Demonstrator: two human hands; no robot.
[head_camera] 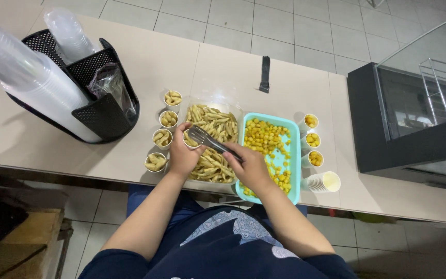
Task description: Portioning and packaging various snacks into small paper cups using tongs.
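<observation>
Two bare hands are working at the near edge of the beige table (pixel 145 67). The left hand (pixel 181 155) is curling around a small white paper cup (pixel 188 140), holding it over a clear plastic tray of pale yellow finger-shaped snacks (pixel 213 142). The right hand (pixel 251 168) is gripping dark metal tongs (pixel 210 140), whose tips are reaching into that cup. A loose grip could be tipping the light cup, I judge, scattering brittle pieces. Just right, a turquoise plastic tray (pixel 292 155) is carrying round golden puffs (pixel 269 142), with filled cups and a stack of empty paper cups (pixel 322 182) beside it. Left, four filled cups (pixel 162 137) are lining up. Farther off, a black perforated holder (pixel 104 111) is carrying stacked translucent lids (pixel 70 33).
</observation>
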